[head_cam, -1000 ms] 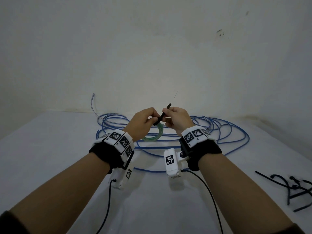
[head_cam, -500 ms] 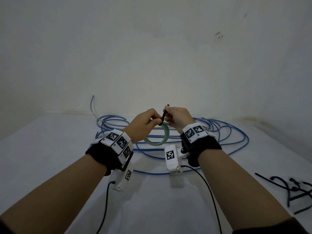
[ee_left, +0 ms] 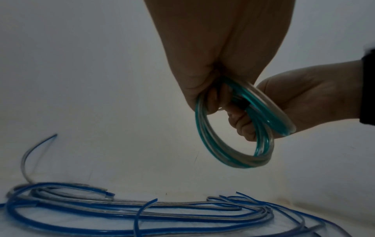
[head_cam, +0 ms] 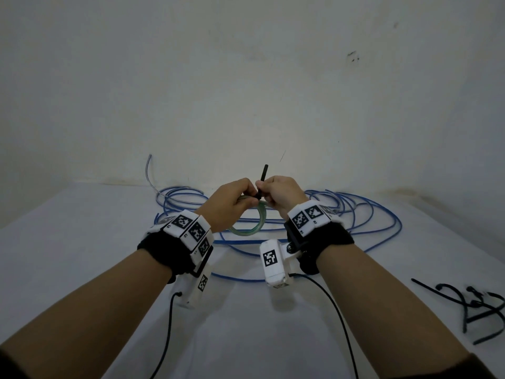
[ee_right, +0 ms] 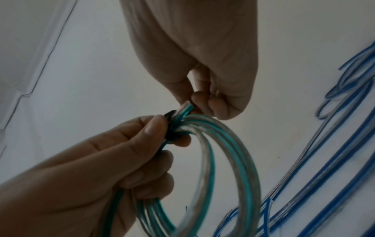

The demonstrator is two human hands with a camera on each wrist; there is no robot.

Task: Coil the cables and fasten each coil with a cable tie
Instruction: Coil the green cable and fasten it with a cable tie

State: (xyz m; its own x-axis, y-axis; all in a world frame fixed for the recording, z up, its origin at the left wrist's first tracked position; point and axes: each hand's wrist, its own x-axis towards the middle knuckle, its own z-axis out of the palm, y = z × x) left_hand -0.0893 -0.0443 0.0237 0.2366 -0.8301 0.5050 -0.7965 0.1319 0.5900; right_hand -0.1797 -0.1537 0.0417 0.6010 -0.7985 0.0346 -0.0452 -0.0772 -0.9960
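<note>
Holding a small green cable coil (head_cam: 247, 224) up above the white table (head_cam: 82, 269), the head view shows both hands close together: the left hand (head_cam: 228, 205) has its fingers curled round the top of the coil, and the right hand (head_cam: 281, 194) pinches a black cable tie (head_cam: 263, 181) whose free end stands up between the two hands. Loose blue cables (head_cam: 355, 214) sprawl on the table behind the hands, and a few spare ties (head_cam: 470, 305) lie at the right edge. From the left wrist, the left hand (ee_left: 213, 64) grips the green and clear loops of the coil (ee_left: 233, 150), which hangs below the fingers, while the right hand (ee_left: 304, 102) touches the coil from the right; a small dark piece of the tie (ee_left: 244, 105) shows between the fingers, and the blue cables (ee_left: 142, 213) lie on the table underneath. From the right wrist, the right hand (ee_right: 202, 64) has its fingers curled and pinching at the top of the coil (ee_right: 243, 160), the left hand (ee_right: 101, 168) is clamped round the bundled loops, and the black tie (ee_right: 172, 126) wraps the bundle just beside the left thumb. Blue cables (ee_right: 324, 176) run along the right side.
</note>
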